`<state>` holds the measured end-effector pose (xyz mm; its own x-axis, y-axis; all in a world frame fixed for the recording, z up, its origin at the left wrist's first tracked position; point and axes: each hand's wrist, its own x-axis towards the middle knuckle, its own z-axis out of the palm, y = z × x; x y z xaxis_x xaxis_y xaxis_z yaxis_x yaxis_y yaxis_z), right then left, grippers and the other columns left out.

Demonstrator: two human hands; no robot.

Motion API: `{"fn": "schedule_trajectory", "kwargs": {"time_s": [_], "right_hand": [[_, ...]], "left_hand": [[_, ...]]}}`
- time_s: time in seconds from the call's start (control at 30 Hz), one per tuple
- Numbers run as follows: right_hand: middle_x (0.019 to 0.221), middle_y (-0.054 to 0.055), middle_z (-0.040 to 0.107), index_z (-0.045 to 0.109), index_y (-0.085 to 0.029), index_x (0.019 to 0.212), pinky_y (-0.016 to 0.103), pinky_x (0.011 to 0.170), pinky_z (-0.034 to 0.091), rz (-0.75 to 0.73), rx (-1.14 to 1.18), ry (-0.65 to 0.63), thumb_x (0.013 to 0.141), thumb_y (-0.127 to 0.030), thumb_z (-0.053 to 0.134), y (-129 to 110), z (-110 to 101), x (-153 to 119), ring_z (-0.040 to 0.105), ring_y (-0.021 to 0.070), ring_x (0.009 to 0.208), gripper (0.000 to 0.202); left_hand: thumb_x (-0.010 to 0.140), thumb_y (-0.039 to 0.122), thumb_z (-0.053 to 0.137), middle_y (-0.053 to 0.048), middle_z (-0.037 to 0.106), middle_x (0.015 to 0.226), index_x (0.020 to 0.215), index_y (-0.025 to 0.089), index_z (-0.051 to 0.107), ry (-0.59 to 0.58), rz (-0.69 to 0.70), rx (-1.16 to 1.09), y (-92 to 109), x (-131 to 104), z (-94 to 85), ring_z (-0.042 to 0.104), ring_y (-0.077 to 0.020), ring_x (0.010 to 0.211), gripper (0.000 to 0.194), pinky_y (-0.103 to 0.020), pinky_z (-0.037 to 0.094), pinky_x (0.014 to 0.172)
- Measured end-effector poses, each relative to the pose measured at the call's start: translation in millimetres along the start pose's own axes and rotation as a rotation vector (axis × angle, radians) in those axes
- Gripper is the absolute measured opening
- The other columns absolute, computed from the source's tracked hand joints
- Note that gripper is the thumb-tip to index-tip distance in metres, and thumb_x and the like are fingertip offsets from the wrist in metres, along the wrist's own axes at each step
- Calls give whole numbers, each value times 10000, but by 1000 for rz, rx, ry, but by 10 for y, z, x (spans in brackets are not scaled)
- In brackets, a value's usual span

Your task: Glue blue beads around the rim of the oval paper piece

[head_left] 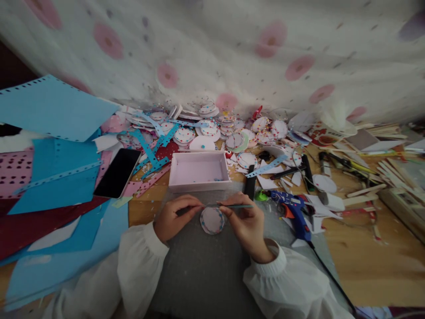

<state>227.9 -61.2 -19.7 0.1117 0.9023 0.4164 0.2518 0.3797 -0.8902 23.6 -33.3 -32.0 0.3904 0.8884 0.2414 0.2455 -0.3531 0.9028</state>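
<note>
My left hand is closed in a pinch, thumb against fingertips, over the grey mat. What it pinches, if anything, is too small to make out. My right hand grips a slim dark stick-like tool, held nearly level, its tip pointing toward the left fingertips. Between the hands lies a round white paper disc with small coloured dots round its rim; the right fingertips are close to its upper right edge. Just beyond the hands stands a shallow white box with a few small blue bits inside.
A blue glue gun and its cord lie at right. A black phone rests on coloured sheets at left. Dotted paper discs and scraps pile up behind the box. Wooden sticks lie far right; a flowered curtain hangs behind.
</note>
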Motion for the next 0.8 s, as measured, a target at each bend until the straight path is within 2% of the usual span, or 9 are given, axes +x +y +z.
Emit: {"fn": "schedule_trajectory", "kwargs": {"time_s": [0.17,0.27,0.4,0.5,0.57,0.63,0.73,0.8], "right_hand": [[691,11,675,673,-229,764,335,627,465,-5,-4,9,809,-257,718,-22,1,6,592,177,658,70],[703,3,687,661,-238,777,346,639,456,-48,0,41,817,-211,705,-46,-16,31,602,179,666,66],[752,-17,712,654,-268,838,384,697,422,-254,-138,106,833,-139,668,-133,-84,5,621,177,675,130],[852,-16,747,662,-261,938,394,717,389,-530,-347,13,899,-153,582,-259,-109,-43,617,160,684,140],[906,-9,758,665,-222,958,378,708,369,-728,-483,-65,936,-163,543,-351,-76,-25,604,145,718,137],[942,-1,757,666,-191,953,360,699,362,-847,-576,-120,960,-150,506,-438,-14,31,583,133,753,166],[1011,6,733,664,-229,1005,343,733,388,-824,-655,-205,984,-179,447,-535,26,-58,561,139,807,224],[1052,11,710,654,-296,1059,343,770,410,-755,-703,-277,983,-266,451,-531,-74,-480,555,159,866,218]], "left_hand": [[894,253,619,-58,731,899,902,189,734,-14,-3,-11,-11,-3,-1,679,-172,841,132,-297,553,794],[898,274,609,-60,725,896,895,190,728,6,-28,-21,-14,4,-7,672,-179,845,145,-301,544,778],[917,316,555,-57,712,863,850,181,720,82,-94,-78,148,19,-24,644,-179,834,224,-302,513,781],[914,367,528,-41,693,792,834,166,723,13,-232,-194,384,3,-2,606,-163,756,291,-283,488,726],[886,418,546,-18,636,674,739,151,697,-30,-345,-312,531,-27,41,555,-149,673,340,-270,458,663],[834,457,588,2,571,606,651,143,642,-9,-457,-437,634,-64,87,504,-137,630,367,-264,429,622],[781,454,617,2,559,624,642,139,608,44,-564,-502,701,-110,108,481,-135,638,345,-264,417,617],[784,440,596,4,558,630,645,141,612,60,-561,-463,698,-126,72,468,-131,633,330,-259,405,613]]}}
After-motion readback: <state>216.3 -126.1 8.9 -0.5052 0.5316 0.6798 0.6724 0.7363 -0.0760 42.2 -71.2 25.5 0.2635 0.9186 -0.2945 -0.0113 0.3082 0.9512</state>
